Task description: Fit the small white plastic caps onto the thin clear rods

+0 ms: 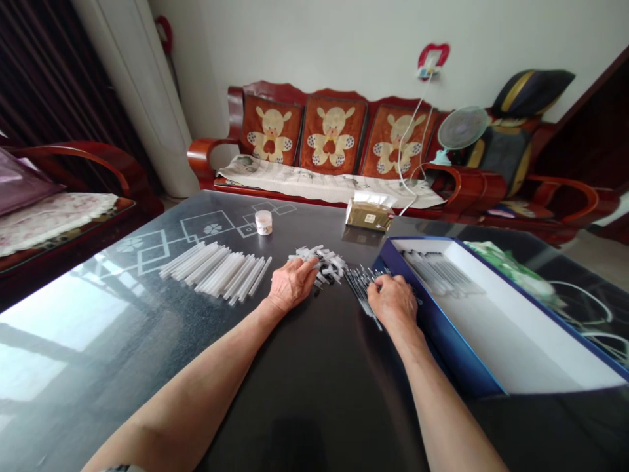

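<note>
My left hand (293, 283) reaches into a loose pile of small white and black plastic pieces (333, 263), its fingers curled and touching them. What the fingertips pinch, if anything, is too small to tell. On the pile of thin dark pen refills (361, 288), my right hand (393, 299) rests with fingers bent inward; its fingertips are hidden. Left of my left hand, many translucent white pen barrels (216, 270) lie side by side in a row. The blue box (445, 341) with a white inside stands just right of my right hand, holding a layer of slim pen-like sticks (439, 272) at its far end.
A small white cup (264, 223) stands behind the barrels on the dark glossy table (162, 341). Farther back is a tissue pack (369, 215). A green and white plastic bag (514, 269) and white cables (590, 308) lie beyond the box. A wooden sofa (211, 157) stands behind the table.
</note>
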Demonstrator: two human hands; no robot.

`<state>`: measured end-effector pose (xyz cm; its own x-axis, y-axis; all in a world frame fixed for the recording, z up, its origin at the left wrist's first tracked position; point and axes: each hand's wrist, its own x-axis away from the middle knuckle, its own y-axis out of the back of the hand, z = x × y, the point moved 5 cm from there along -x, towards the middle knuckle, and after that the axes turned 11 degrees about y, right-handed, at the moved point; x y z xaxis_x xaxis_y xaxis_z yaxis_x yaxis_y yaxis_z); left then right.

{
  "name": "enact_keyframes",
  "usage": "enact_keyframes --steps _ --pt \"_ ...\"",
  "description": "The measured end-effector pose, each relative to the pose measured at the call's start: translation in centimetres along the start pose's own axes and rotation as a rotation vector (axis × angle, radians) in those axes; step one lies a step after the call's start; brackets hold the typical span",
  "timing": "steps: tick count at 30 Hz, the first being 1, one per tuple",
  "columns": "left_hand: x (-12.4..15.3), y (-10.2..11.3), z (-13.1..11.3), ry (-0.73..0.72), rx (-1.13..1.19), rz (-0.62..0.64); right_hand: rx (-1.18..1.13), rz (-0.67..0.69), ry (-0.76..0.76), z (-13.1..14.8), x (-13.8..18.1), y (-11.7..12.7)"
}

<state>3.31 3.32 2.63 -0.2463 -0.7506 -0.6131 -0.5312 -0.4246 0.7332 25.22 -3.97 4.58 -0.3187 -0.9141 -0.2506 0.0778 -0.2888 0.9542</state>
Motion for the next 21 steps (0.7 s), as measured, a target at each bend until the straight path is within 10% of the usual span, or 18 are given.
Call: enact_keyframes --steps 21 --pt "0.01 -0.14 -0.42 -0.025 0.091 0.071 0.06 -0.021 0.041 0.58 0.39 -0.99"
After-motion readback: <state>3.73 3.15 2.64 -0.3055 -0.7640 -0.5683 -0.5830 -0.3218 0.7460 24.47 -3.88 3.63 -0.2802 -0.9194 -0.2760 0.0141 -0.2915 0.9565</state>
